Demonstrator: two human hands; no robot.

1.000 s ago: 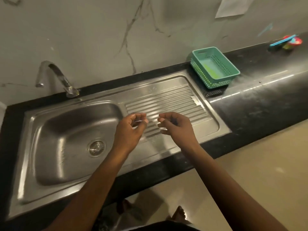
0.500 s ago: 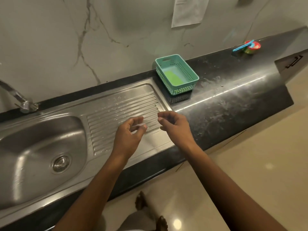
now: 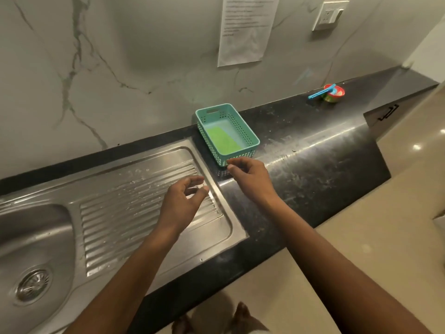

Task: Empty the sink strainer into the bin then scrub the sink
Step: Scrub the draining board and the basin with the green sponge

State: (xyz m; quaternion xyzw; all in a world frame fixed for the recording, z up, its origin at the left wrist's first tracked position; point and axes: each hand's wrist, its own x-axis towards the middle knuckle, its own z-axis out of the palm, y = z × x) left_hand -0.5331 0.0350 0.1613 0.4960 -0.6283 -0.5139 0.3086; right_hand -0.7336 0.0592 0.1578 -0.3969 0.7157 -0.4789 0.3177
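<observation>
- Your sink (image 3: 36, 237) is brushed stainless steel, shiny, with soft glare on the basin wall.
- The drainboard (image 3: 134, 208) beside it is the same metal, ribbed and spotted with water drops.
- The strainer (image 3: 32, 285) looks like polished metal, slotted.
- Your counter (image 3: 313, 169) is glossy black stone, smeared with pale dusty streaks.
- The basket (image 3: 243, 138) is teal perforated plastic, matt.
- The wall (image 3: 120, 68) is smooth veined marble; the sheet (image 3: 243, 30) on it is paper.

Right hand (image 3: 250, 179) now nearer basket (image 3: 250, 138)
</observation>
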